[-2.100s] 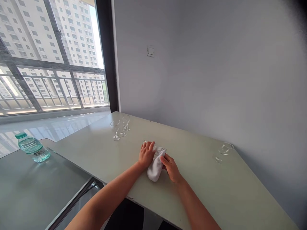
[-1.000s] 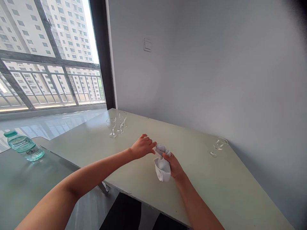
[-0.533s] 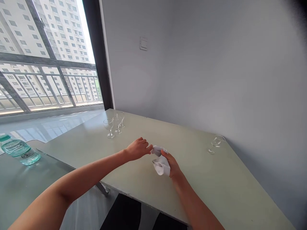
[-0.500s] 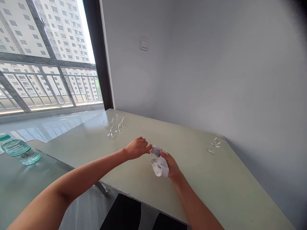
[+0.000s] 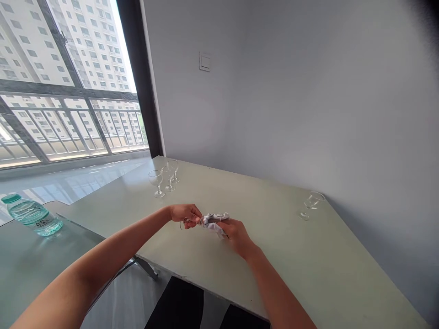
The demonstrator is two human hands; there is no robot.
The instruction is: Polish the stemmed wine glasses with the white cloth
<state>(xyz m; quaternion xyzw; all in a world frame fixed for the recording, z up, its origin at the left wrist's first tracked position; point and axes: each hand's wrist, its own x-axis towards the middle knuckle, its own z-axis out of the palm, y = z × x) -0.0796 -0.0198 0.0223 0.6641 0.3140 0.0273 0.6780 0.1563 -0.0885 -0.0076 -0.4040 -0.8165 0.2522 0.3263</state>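
daylight from the window (image 5: 113,68) at left, glare on the floor (image 5: 92,176), dim grey wall (image 5: 291,100), dark upper-right corner

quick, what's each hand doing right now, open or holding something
Left hand: fingers closed on the stem end of a glass.
Right hand: holding white cloth at the glass's bowl.

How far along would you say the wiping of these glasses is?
In hand: the left hand holds one glass near its foot, and the right hand has the white cloth at its bowl. Three more glasses stand together at the far left, and a lone glass is at the right. Either side may be done or left; nothing visible settles which.
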